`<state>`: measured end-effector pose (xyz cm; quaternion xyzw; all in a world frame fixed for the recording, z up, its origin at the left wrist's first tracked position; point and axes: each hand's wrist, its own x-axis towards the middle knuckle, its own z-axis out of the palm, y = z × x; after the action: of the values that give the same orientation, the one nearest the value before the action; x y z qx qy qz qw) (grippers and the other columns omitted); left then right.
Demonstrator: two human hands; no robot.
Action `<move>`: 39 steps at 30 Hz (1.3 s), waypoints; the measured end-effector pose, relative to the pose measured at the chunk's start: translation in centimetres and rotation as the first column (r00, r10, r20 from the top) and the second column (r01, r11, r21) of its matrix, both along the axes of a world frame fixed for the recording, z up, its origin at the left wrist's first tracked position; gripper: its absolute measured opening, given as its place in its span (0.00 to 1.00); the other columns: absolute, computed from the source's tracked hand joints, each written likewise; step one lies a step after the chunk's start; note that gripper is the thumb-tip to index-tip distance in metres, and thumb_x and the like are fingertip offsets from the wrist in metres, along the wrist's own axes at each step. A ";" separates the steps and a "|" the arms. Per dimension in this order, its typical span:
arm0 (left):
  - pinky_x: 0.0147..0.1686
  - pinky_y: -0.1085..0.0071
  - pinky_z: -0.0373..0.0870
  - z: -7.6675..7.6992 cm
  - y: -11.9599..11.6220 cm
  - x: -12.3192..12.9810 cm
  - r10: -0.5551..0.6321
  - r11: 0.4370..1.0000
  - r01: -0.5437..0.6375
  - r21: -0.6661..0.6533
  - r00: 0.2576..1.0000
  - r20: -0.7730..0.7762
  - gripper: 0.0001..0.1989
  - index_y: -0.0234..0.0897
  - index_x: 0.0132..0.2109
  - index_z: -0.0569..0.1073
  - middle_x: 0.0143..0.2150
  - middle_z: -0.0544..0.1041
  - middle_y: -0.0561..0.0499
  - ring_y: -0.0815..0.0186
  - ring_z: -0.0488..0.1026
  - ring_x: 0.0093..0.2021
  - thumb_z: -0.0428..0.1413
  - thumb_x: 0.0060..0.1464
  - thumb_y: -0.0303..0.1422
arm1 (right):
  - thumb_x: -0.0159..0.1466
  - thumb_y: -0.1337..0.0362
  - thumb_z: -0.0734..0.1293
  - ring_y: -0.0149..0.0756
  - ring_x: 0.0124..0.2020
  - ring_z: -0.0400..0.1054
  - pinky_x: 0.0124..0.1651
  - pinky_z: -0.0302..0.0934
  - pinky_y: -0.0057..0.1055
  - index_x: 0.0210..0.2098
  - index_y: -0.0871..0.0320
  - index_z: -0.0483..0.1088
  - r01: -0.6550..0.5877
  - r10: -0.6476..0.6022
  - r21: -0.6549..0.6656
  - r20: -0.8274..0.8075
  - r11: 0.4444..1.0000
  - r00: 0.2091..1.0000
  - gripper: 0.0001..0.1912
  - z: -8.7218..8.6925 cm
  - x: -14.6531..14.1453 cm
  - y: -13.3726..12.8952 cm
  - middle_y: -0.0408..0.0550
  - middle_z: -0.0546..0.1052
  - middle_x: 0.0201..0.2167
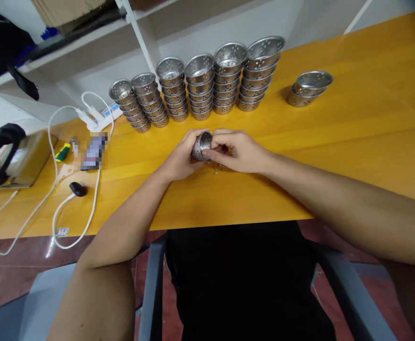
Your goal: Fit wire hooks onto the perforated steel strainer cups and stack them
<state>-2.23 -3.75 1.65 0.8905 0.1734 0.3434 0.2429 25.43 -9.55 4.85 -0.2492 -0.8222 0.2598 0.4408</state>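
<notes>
Just above the wooden table, my left hand [182, 158] is wrapped round a small round metal piece with holes [203, 146]. My right hand [241, 151] meets it from the right, its thumb and bent fingers pressed against the piece's right side. Whether those fingers also pinch something small is hidden. A thin wire or chain [218, 167] shows under the right hand. Beyond both hands stand several stacks of perforated metal cups [201, 90] in a row. To their right sits a short, separate stack of cups [309, 89].
On the left of the table [371, 113] lie a phone [94, 152], a power strip [104, 118] with white cables, a green-yellow object [63, 152] and a black plug-like item [78, 189]. Black headphones [1, 147] rest on a box. Shelves stand behind.
</notes>
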 end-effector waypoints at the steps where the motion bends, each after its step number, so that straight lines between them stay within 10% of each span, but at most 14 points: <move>1: 0.82 0.43 0.81 -0.1 0.1 0.0 -0.003 1.000 0.003 0.009 1.000 0.003 0.39 0.50 0.85 0.66 0.78 0.80 0.38 0.43 0.82 0.79 0.72 0.77 0.42 | 0.87 0.52 0.76 0.36 0.36 0.64 0.41 0.56 0.38 0.36 0.54 0.68 0.001 -0.001 -0.017 -0.007 1.000 1.000 0.25 0.0 -0.1 0.0 0.43 0.70 0.36; 21: 0.81 0.46 0.81 -1.2 1.1 0.8 0.014 0.998 -0.016 0.065 0.999 0.033 0.42 0.48 0.85 0.65 0.77 0.79 0.39 0.44 0.81 0.78 0.70 0.71 0.32 | 0.80 0.30 0.81 0.37 0.36 0.62 0.43 0.57 0.41 0.33 0.53 0.68 0.031 -0.048 -0.161 -0.107 0.987 0.993 0.38 -0.3 -0.3 0.4 0.43 0.69 0.34; 39: 0.71 0.45 0.89 -1.5 2.2 -0.7 0.157 0.988 -0.155 -0.024 0.984 0.088 0.46 0.43 0.78 0.70 0.68 0.84 0.38 0.47 0.88 0.67 0.76 0.72 0.65 | 0.76 0.27 0.84 0.36 0.32 0.67 0.35 0.61 0.36 0.34 0.52 0.80 -0.099 0.038 -0.291 -0.210 0.952 0.977 0.36 1.8 2.7 0.8 0.46 0.78 0.31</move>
<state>-2.92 -1.58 0.12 0.8558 0.2344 0.3995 0.2301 28.13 -8.71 6.63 -0.2566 -0.7323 0.4208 0.4699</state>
